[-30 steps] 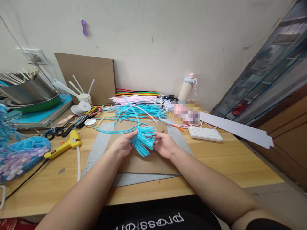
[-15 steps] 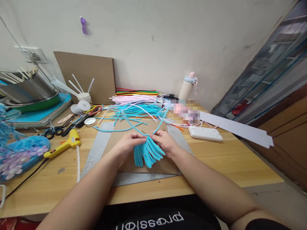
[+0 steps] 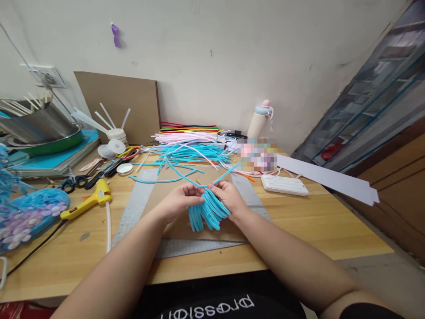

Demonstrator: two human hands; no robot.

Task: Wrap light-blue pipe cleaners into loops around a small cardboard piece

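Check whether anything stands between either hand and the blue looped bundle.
Nothing visible does: the left hand and right hand both grip the blue looped bundle directly, near its top. The cardboard lies below, not between.

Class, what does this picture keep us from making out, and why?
All in the head view:
- Where the blue loops gather: partly covered by the fingers of the left hand and right hand.
- Things behind the pixelated patch: blurred.
- The flowered blue piece and steel pot: cut off by the left edge.
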